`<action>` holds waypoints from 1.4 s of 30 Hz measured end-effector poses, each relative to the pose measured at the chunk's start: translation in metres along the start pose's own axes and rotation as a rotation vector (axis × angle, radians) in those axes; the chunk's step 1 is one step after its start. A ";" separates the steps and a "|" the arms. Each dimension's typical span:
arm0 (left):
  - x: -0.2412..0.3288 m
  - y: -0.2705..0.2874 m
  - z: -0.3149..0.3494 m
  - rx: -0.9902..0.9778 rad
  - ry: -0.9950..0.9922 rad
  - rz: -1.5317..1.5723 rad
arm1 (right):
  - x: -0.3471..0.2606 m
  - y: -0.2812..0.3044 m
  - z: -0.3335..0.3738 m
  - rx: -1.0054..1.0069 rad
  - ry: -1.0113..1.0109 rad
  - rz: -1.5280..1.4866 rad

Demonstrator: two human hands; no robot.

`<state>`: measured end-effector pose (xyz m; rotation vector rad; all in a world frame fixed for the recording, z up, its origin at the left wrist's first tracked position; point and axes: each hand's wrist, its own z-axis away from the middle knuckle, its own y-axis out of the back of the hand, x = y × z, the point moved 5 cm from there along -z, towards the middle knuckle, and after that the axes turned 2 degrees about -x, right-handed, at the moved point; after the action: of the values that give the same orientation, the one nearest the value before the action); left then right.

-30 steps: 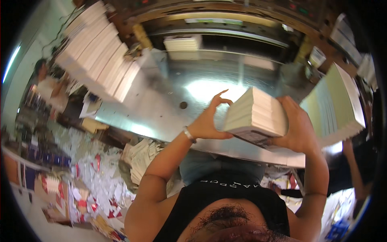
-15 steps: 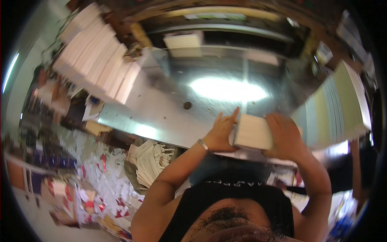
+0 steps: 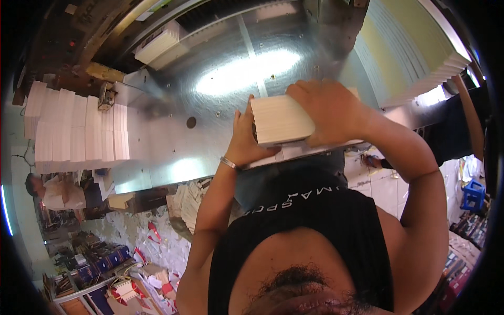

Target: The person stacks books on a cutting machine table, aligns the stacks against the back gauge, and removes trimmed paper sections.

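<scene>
A thick cream-coloured block of paper (image 3: 281, 121) lies on the shiny metal table (image 3: 173, 142), close to its near edge. My left hand (image 3: 247, 139) presses against the block's left end, its fingers up along that side and the thumb along the near edge; a metal bracelet circles the wrist. My right hand (image 3: 336, 113) grips the block's right part from above, fingers over the far side and thumb at the near side. Its palm hides much of that end, and a bit of paper shows beyond the hand.
Tall paper stacks (image 3: 79, 128) stand on the table's left. A large pile of pale yellow and bluish-white sheets (image 3: 415, 52) occupies the right. A smaller stack (image 3: 157, 44) sits at the back. Paper scraps (image 3: 136, 231) litter the floor. Another person (image 3: 60, 191) is at far left, another (image 3: 451, 123) at right.
The whole view has swung, so the table and stacks appear turned. My right hand now reaches farther across the top of the block. Both hands stay on it.
</scene>
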<state>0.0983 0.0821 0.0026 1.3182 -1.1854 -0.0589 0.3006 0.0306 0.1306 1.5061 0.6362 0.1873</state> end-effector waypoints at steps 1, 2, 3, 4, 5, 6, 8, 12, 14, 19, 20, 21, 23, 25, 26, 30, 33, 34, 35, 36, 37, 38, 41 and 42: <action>-0.002 0.004 0.003 0.030 0.063 0.259 | 0.001 0.006 0.001 0.022 0.006 -0.051; -0.003 0.010 0.007 0.067 0.128 0.517 | 0.001 0.010 0.002 0.045 0.013 -0.102; -0.001 0.021 0.002 0.066 0.129 0.513 | 0.005 0.014 0.004 0.048 0.015 -0.104; 0.006 0.041 0.003 0.168 0.043 0.592 | 0.012 0.018 0.010 0.108 -0.048 -0.226; 0.015 0.062 0.003 0.272 -0.046 0.667 | 0.021 0.019 0.016 0.169 -0.112 -0.347; 0.028 0.084 0.000 0.313 -0.111 0.705 | 0.023 0.010 0.021 0.154 -0.092 -0.360; 0.068 0.111 -0.016 0.325 -0.235 0.723 | 0.039 -0.007 0.031 0.345 -0.046 -0.754; 0.059 0.109 -0.018 0.170 -0.261 0.496 | 0.038 -0.067 0.023 0.433 -0.069 -1.062; 0.041 0.095 -0.009 0.218 -0.060 0.696 | 0.038 -0.077 0.024 0.427 -0.079 -1.031; 0.021 0.063 0.014 0.075 0.166 0.504 | 0.030 -0.074 0.030 0.377 -0.170 -1.141; 0.010 0.052 0.021 -0.033 0.292 0.460 | 0.030 -0.076 0.032 0.363 -0.149 -1.164; 0.008 0.047 0.020 -0.025 0.308 0.444 | 0.035 -0.078 0.035 0.371 -0.170 -1.131; 0.005 0.037 0.016 -0.035 0.341 0.571 | 0.046 -0.083 0.038 0.390 -0.149 -1.025; -0.003 0.038 0.018 0.012 0.258 0.446 | 0.056 -0.084 0.043 0.418 -0.118 -0.973; -0.007 0.041 0.017 0.058 0.168 0.322 | 0.059 -0.082 0.044 0.449 -0.087 -0.918; -0.004 0.054 0.022 -0.028 0.366 0.421 | 0.046 -0.057 0.043 0.487 -0.035 -0.836; 0.003 0.055 0.019 0.072 0.323 0.517 | 0.048 -0.067 0.045 0.529 -0.043 -0.911; 0.008 0.056 0.015 0.069 0.318 0.543 | 0.048 -0.063 0.045 0.550 -0.037 -0.896; 0.013 0.056 0.010 0.122 0.222 0.631 | 0.047 -0.061 0.049 0.547 -0.081 -0.958; 0.015 0.054 0.005 0.173 0.126 0.724 | 0.045 -0.058 0.054 0.538 -0.127 -1.019; 0.016 0.051 0.003 0.184 0.132 0.866 | 0.041 -0.054 0.060 0.565 -0.156 -1.083; 0.015 0.050 -0.003 0.181 0.150 0.893 | 0.039 -0.046 0.062 0.570 -0.148 -1.085; 0.038 0.049 -0.032 0.102 0.300 0.943 | 0.045 -0.047 0.078 0.621 -0.371 -1.307; 0.037 0.046 -0.038 0.065 0.373 0.908 | 0.045 -0.049 0.081 0.609 -0.373 -1.313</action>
<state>0.1159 0.1006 0.0678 0.6979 -1.3564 0.8468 0.3648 -0.0215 0.0659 1.3227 1.2997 -1.3520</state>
